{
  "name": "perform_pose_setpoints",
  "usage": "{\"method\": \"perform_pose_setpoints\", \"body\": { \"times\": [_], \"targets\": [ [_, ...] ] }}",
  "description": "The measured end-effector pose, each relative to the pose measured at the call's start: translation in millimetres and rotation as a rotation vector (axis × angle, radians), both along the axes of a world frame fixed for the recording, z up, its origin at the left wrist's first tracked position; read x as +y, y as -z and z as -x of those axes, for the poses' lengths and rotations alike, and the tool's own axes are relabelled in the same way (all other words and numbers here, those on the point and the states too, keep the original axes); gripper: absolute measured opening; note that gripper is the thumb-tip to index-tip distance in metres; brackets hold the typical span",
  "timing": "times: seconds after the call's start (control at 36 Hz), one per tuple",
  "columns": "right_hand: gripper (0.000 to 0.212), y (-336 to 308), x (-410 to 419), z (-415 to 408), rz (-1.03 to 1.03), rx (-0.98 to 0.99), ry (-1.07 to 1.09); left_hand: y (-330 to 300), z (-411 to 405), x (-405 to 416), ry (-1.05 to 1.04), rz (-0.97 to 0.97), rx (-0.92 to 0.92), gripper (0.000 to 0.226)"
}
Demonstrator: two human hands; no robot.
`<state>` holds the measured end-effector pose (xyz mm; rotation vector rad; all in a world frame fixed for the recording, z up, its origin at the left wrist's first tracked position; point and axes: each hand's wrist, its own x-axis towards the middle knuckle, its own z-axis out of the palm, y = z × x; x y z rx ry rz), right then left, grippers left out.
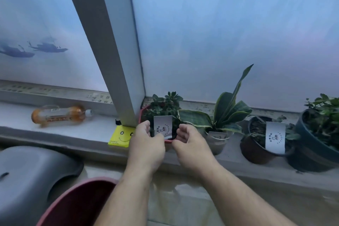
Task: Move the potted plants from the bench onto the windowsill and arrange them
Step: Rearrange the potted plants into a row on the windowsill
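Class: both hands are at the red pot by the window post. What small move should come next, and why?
Probably let go and draw both hands back. The red pot already sits on the windowsill, tucked beside the window post, with the left hand and right hand cupped at its front rim.

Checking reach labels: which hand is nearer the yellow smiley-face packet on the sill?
Left. The left hand sits just right of the yellow smiley-face packet, almost touching its edge. The right hand is farther right, beyond the red plastic plant pot.
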<state>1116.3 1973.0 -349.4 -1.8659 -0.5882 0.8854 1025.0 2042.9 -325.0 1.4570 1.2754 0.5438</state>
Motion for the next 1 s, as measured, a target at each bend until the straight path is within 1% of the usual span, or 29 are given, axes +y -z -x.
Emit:
{"method": "perform_pose_setpoints", "body": {
  "times": [0.11, 0.19, 0.28, 0.33, 0.44, 0.5, 0.53, 0.58, 0.67, 0.78, 0.83, 0.92, 1.0],
  "targets": [
    [0.065, 4.8, 8.5, 7.1, 0.010, -0.019, 0.049, 5.3, -2.5, 0.3, 0.007, 0.008, -0.026, 0.033],
    [0.063, 1.8, 12.9, 9.6, 0.017, -0.050, 0.079, 8.0, -0.8, 2.3, 0.008, 0.018, -0.015, 0.036],
    [0.061, 1.0, 16.3, 10.2, 0.034, -0.077, 0.092, 9.4, 2.4, 4.5, 0.016, 0.034, -0.009, 0.057],
    [0.060, 1.2, 18.6, 11.0, 0.053, -0.093, 0.098, 9.1, 4.0, 5.2, 0.008, 0.020, 0.018, 0.061],
    [0.056, 1.2, 19.3, 13.8, 0.094, -0.130, 0.106, 13.2, 4.4, 6.3, 0.026, -0.008, 0.050, 0.057],
    [0.055, -0.3, 17.0, 12.9, 0.141, -0.198, 0.123, 18.1, 5.1, 8.7, 0.010, -0.013, 0.082, 0.059],
    [0.055, -1.9, 15.1, 11.8, 0.174, -0.240, 0.138, 20.5, 5.9, 10.5, 0.004, -0.009, 0.092, 0.055],
    [0.057, -5.3, 10.3, 9.8, 0.220, -0.305, 0.159, 24.8, 7.6, 11.8, 0.028, 0.011, 0.090, 0.038],
    [0.055, -9.8, 4.5, 9.3, 0.255, -0.329, 0.104, 24.7, 6.6, 8.9, 0.084, 0.047, 0.083, 0.023],
    [0.042, -15.6, 2.2, 10.4, 0.282, -0.369, 0.044, 21.4, 3.3, 5.5, 0.116, 0.043, 0.086, 0.045],
    [0.038, -17.3, 2.1, 10.8, 0.295, -0.379, 0.032, 23.3, 3.5, 6.3, 0.128, 0.039, 0.102, 0.056],
    [0.038, -18.0, 2.4, 10.9, 0.307, -0.381, 0.027, 23.6, 5.1, 7.1, 0.129, 0.048, 0.124, 0.065],
    [0.039, -19.9, 2.7, 11.3, 0.306, -0.385, 0.025, 22.4, 6.5, 6.4, 0.137, 0.061, 0.104, 0.071]
  ]
}}
